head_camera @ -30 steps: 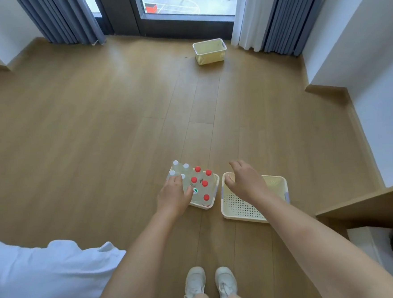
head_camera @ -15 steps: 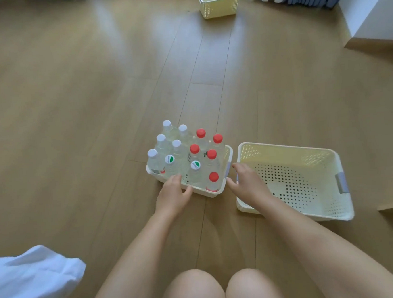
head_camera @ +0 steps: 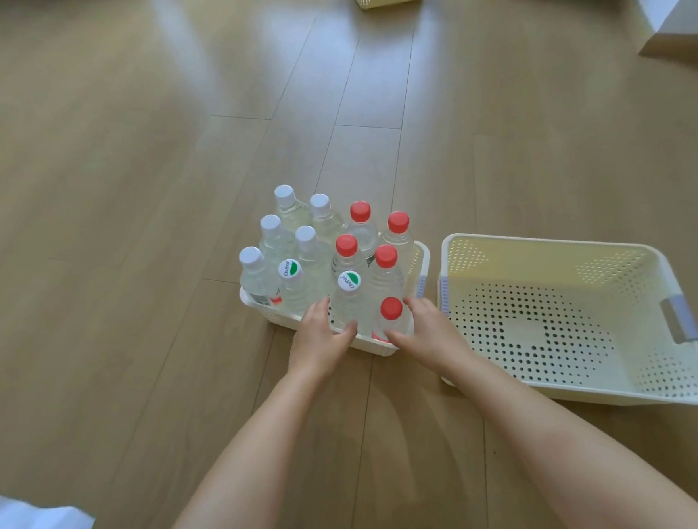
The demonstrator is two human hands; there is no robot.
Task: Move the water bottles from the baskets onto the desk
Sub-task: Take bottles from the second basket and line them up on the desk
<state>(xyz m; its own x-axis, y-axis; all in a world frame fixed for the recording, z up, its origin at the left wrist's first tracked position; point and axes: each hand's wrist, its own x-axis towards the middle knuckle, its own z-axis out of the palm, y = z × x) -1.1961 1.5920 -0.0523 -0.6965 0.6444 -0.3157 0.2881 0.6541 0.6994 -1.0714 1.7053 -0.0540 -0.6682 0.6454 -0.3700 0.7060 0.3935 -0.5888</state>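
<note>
Where packed upright in perforated cream plastic basket (head_camera: 420,259) on wood floor (head_camera: 125,156): clear water bottles (head_camera: 351,264), red and white caps. Left hand (head_camera: 317,343) gripping green-marked bottle (head_camera: 346,301); right hand (head_camera: 428,333) clasping red-capped bottle (head_camera: 390,319).

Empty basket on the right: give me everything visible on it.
The cream perforated plastic basket sits upright on the wooden floor, just right of the smaller cream basket packed with clear water bottles, a narrow gap between them. It is rectangular, with hole-patterned walls and base, a solid patch mid-base, and grey-lilac handle inserts at both short ends. It holds nothing. The right forearm crosses its near-left corner; contact unclear.
</note>
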